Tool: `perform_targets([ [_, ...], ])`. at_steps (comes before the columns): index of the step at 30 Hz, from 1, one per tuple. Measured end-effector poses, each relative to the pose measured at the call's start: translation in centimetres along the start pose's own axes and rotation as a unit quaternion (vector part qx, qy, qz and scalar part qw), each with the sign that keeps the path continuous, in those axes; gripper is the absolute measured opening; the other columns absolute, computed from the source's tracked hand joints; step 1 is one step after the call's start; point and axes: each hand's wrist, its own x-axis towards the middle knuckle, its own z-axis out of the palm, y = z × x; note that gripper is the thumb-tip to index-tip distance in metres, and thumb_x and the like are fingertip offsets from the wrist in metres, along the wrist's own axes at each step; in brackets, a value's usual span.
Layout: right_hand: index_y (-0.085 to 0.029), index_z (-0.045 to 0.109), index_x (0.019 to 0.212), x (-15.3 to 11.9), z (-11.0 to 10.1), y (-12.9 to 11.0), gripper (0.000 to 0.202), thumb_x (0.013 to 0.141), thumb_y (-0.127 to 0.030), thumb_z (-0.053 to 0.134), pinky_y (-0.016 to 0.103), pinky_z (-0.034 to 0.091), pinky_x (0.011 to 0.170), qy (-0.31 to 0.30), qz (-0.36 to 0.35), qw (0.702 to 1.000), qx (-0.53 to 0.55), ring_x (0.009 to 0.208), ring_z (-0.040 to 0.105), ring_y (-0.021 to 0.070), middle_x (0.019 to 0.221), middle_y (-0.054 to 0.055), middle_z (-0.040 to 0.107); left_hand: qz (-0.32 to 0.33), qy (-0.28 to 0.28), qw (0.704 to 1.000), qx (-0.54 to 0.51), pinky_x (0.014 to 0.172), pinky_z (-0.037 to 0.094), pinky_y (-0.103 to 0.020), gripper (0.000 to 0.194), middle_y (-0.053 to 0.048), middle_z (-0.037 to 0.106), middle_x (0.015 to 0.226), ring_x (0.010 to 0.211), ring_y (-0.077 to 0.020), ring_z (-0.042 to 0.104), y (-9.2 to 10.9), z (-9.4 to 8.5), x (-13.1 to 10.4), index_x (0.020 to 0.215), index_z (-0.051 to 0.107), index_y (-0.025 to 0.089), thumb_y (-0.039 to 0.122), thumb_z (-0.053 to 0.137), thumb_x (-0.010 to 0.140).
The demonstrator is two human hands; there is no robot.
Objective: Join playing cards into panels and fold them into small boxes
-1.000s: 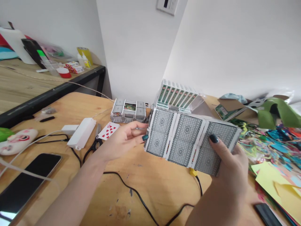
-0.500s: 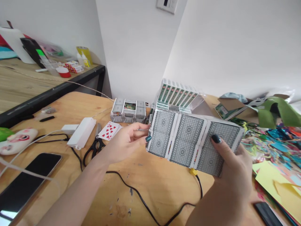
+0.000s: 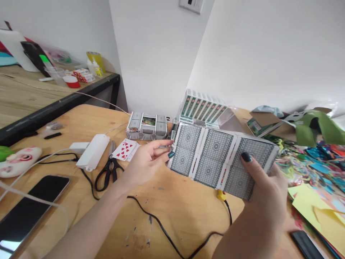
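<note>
A long box covered in grey patterned playing cards [image 3: 212,158] is held tilted above the table. My right hand [image 3: 265,187] grips its right end, with the thumb lying on the card face. At the left end, my left hand [image 3: 151,160] has its thumb and fingers at the edge, pressed to the box or to something hidden there. Behind stands a smaller card-covered box [image 3: 147,126]. Loose playing cards [image 3: 125,150], with a heart card on top, lie beside black-handled scissors [image 3: 109,171].
Card packs [image 3: 202,108] stand in a row at the back. A phone [image 3: 32,212] and white adapter [image 3: 93,151] lie left. Black cable [image 3: 159,223] crosses the front; a yellow-ended tool [image 3: 221,195] is under the box. Colourful scraps [image 3: 309,162] and yellow paper [image 3: 312,208] lie right.
My left thumb has shifted slightly up and off the card face toward the box's left edge. The held box has barely moved.
</note>
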Motion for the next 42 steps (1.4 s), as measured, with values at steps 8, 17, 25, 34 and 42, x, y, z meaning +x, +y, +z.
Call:
perform_targets([
  [8, -0.023, 0.070, 0.086, 0.3, 0.1, 0.4, 0.041, 0.052, -0.040, 0.084, 0.040, 0.061, 0.063, -0.026, 0.007, 1.000, 0.007, 0.076, 0.070, 0.0281, 0.086, 0.005, 0.073, -0.003, 0.006, 1.000, -0.006, 0.092, 0.055, -0.039, 0.047, -0.012, 0.070, 0.114, 0.106, -0.0266, 0.066, -0.2, -0.2, 0.3, 0.123, 0.060, 0.013, 0.035, 0.065, 0.082],
  [17, -0.022, 0.070, 0.089, 0.0, 0.4, 0.4, 0.044, 0.052, -0.042, 0.084, 0.039, 0.061, 0.061, -0.024, 0.002, 1.000, -0.003, 0.073, 0.070, 0.0268, 0.085, 0.005, 0.074, -0.007, 0.019, 0.999, -0.028, 0.093, 0.054, -0.041, 0.044, -0.009, 0.070, 0.114, 0.105, -0.0255, 0.067, -0.6, 0.0, 0.4, 0.119, 0.063, 0.016, 0.038, 0.065, 0.081],
  [25, -0.019, 0.068, 0.082, -0.3, 1.3, 0.2, 0.045, 0.048, -0.042, 0.086, 0.038, 0.061, 0.065, -0.012, 0.029, 1.000, -0.005, 0.077, 0.070, 0.0266, 0.082, 0.005, 0.072, -0.012, 0.046, 0.998, -0.029, 0.087, 0.057, -0.043, 0.046, -0.009, 0.074, 0.105, 0.099, -0.0265, 0.068, -1.0, -0.2, 0.7, 0.119, 0.064, 0.017, 0.042, 0.066, 0.080],
  [34, -0.022, 0.068, 0.086, 0.0, 1.0, 0.6, 0.042, 0.053, -0.041, 0.084, 0.039, 0.062, 0.065, -0.026, 0.019, 0.999, -0.005, 0.081, 0.071, 0.0278, 0.088, 0.004, 0.073, -0.011, 0.050, 0.999, -0.010, 0.088, 0.056, -0.041, 0.041, -0.008, 0.073, 0.109, 0.098, -0.0251, 0.069, -0.9, -0.3, 0.6, 0.118, 0.065, 0.016, 0.035, 0.064, 0.082],
  [42, -0.023, 0.069, 0.083, 0.1, 0.7, 0.6, 0.043, 0.049, -0.043, 0.086, 0.040, 0.062, 0.065, -0.016, 0.028, 0.999, -0.002, 0.082, 0.070, 0.0297, 0.087, 0.004, 0.073, -0.021, 0.043, 0.998, -0.052, 0.090, 0.056, -0.038, 0.042, -0.009, 0.071, 0.113, 0.101, -0.0238, 0.068, -0.9, -0.3, 0.7, 0.118, 0.064, 0.014, 0.030, 0.065, 0.080],
])
